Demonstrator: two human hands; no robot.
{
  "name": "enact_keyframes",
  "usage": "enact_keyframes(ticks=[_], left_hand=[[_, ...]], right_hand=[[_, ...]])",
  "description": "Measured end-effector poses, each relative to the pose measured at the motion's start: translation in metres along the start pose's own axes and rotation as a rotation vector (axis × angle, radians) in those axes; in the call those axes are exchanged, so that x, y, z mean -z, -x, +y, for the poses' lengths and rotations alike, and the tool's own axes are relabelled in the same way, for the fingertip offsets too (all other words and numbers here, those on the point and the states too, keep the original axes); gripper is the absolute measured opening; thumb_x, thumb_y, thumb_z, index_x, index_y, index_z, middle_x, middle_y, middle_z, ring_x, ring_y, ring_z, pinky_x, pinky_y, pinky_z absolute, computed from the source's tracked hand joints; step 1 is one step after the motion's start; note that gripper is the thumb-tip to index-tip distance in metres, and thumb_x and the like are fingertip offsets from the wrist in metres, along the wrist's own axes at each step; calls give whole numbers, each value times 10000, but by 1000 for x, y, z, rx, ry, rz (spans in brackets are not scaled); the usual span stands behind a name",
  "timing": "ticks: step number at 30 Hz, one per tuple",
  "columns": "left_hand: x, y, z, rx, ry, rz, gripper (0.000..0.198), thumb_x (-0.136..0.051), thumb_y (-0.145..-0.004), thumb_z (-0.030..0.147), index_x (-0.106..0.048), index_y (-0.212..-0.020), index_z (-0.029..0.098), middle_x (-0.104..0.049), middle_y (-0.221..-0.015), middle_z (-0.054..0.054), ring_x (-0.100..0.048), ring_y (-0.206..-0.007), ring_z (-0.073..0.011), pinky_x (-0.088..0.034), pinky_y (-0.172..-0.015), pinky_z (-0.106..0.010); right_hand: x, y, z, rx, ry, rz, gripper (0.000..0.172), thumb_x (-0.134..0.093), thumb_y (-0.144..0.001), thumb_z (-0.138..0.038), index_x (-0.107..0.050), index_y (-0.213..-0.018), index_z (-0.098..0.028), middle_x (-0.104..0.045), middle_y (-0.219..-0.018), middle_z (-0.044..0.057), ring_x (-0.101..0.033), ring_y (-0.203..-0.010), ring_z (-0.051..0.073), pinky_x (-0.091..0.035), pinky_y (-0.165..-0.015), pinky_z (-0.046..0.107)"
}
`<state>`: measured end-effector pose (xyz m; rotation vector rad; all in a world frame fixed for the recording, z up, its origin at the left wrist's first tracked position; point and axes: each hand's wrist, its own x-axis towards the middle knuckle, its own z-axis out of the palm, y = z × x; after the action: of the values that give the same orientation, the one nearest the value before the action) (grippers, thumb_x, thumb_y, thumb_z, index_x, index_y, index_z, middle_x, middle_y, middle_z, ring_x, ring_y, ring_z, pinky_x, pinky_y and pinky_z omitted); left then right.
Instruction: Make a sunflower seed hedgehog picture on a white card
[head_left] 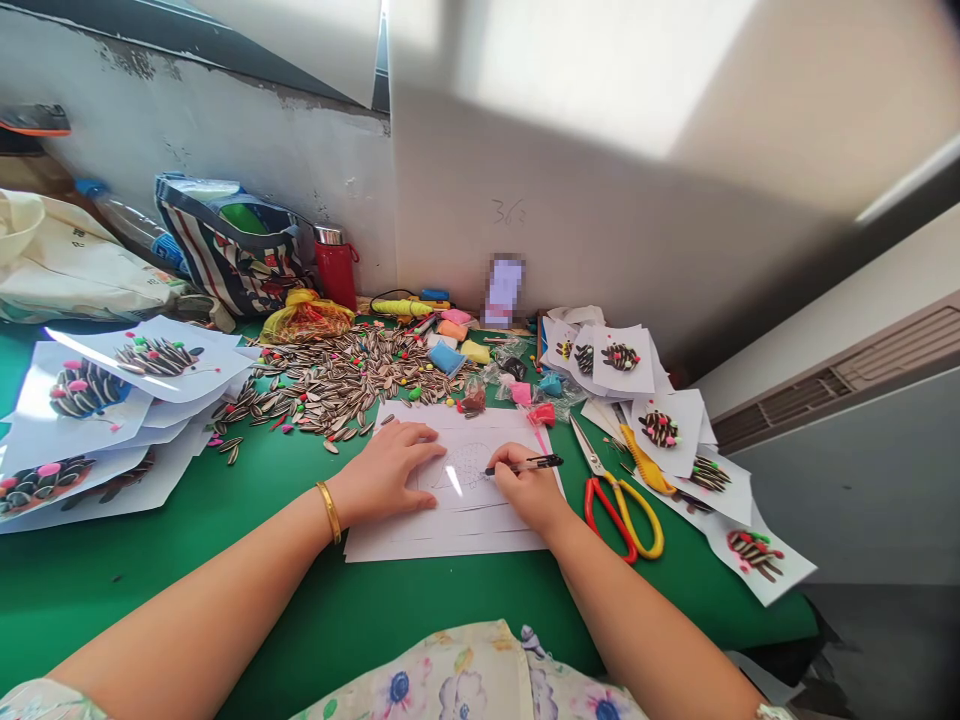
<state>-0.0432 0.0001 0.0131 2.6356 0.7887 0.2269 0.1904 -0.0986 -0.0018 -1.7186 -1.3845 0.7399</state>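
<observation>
My right hand grips a black pen whose tip meets the top sheet of white paper. A faint rounded line drawing shows on that sheet beside the pen tip. Flat on the left part of the paper lies my left hand, fingers spread, with nothing in it. Close to the right of the paper are scissors with one red and one yellow handle, blades pointing away from me. Beyond the paper spreads a pile of striped sunflower seeds.
Sheets with seed-and-clay figures are stacked at the left and right. Colored clay packets lie behind the paper. A red bottle and a striped bag stand by the wall. A yellow-handled tool lies past the scissors.
</observation>
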Motion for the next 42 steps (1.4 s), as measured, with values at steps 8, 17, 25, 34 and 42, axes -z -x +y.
enact_keyframes(ticks=[8, 17, 25, 34, 42], left_hand=[[2, -1, 2, 8, 3, -3, 633, -796, -702, 442, -628, -1286, 268, -532, -1404, -107, -452, -1321, -337, -231, -1169, -550], [-1, -1, -1, 5, 6, 7, 644, -803, -695, 449, -626, -1288, 272, -531, -1411, -109, -449, -1327, -330, -225, -1171, -556], [0, 0, 0, 7, 4, 9, 641, -805, -692, 440, -628, -1286, 273, -534, -1403, -103, -454, -1324, -335, -227, -1172, -560], [0, -1, 1, 5, -11, 3, 645, -807, -694, 445, -629, -1286, 261, -531, -1404, -105, -456, -1312, -323, -253, -1163, -530], [-1, -1, 0, 4, -13, 8, 650, -809, -691, 452, -630, -1287, 266, -535, -1402, -107, -458, -1314, -328, -245, -1167, -539]], right_hand=[[0, -1, 1, 14, 43, 2, 170, -480, -796, -249, -647, -786, -223, -666, -763, 12, -596, -741, 198, -445, -655, 301], [1, -2, 2, 18, 5, 29, 172, -485, -815, -275, -647, -815, -218, -625, -710, -2, -562, -677, 184, -423, -616, 292], [1, -3, 1, 10, 51, 7, 173, -487, -822, -269, -653, -825, -219, -659, -775, 9, -596, -766, 199, -439, -690, 307], [1, -3, 2, 26, 42, 8, 186, -497, -851, -293, -668, -885, -227, -680, -841, 10, -608, -812, 199, -453, -732, 307], [2, -4, 4, 23, 34, 37, 194, -496, -860, -304, -669, -901, -226, -674, -812, 10, -607, -778, 198, -450, -699, 306]])
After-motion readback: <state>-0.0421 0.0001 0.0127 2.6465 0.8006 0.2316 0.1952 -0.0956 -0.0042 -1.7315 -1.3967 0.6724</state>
